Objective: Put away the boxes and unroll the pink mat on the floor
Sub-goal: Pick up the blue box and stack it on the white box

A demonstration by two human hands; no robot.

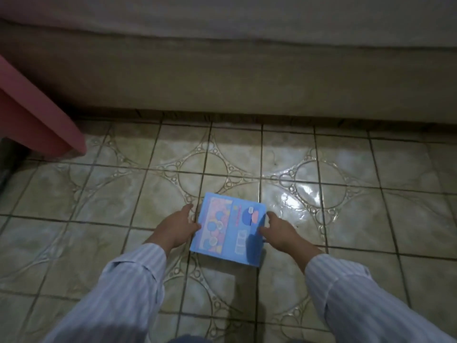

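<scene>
A flat blue box (230, 229) with a pink and blue picture on its lid lies on the tiled floor (111, 199) in front of me. My left hand (176, 229) touches its left edge with fingers spread. My right hand (278, 231) rests against its right edge, thumb on the lid. Whether the box is lifted off the tiles I cannot tell. Both arms wear pale striped sleeves. At the left edge a pink slab (32, 112) juts into view; whether it is the mat is unclear.
A long beige upholstered base of a bed or sofa (235, 78) runs across the far side of the floor, with a dark gap beneath it. A dark object (7, 164) stands at the far left under the pink slab.
</scene>
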